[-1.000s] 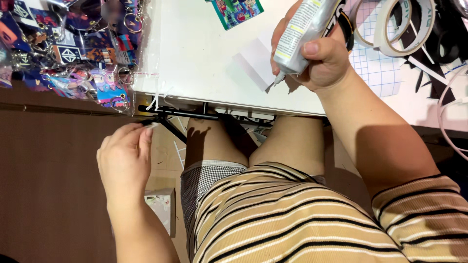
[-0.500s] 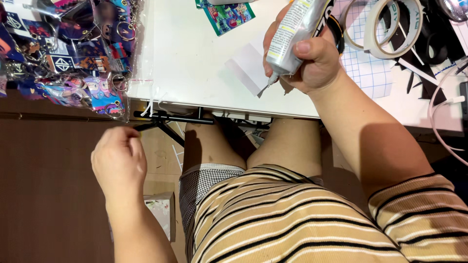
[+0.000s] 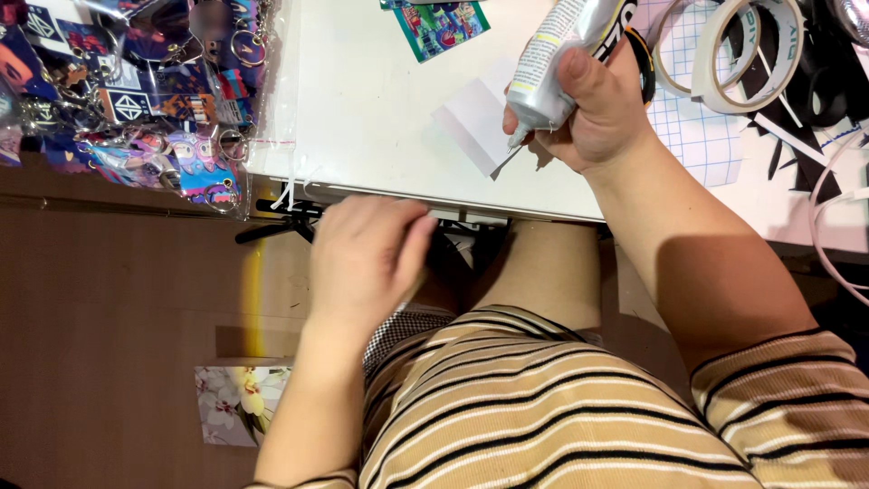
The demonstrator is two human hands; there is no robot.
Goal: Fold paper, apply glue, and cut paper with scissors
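My right hand (image 3: 605, 113) grips a silver glue tube (image 3: 554, 56) over the white table (image 3: 362, 109), its nozzle pointing down at a small white paper piece (image 3: 472, 122). My left hand (image 3: 367, 258) hovers just below the table's front edge, above my lap, blurred, fingers loosely curled and holding nothing that I can see. A black band sits on my right wrist. I wear a striped shirt.
A clear bag of colourful keyring charms (image 3: 136, 100) lies at the table's left. A bright printed card (image 3: 444, 25) is at the top. Tape rolls (image 3: 733, 54) and a gridded sheet (image 3: 701, 136) sit to the right. A floral card (image 3: 237, 403) lies on the floor.
My left hand has moved up and right from beside my leg to the table's front edge. The right hand with the tube stays over the paper piece.
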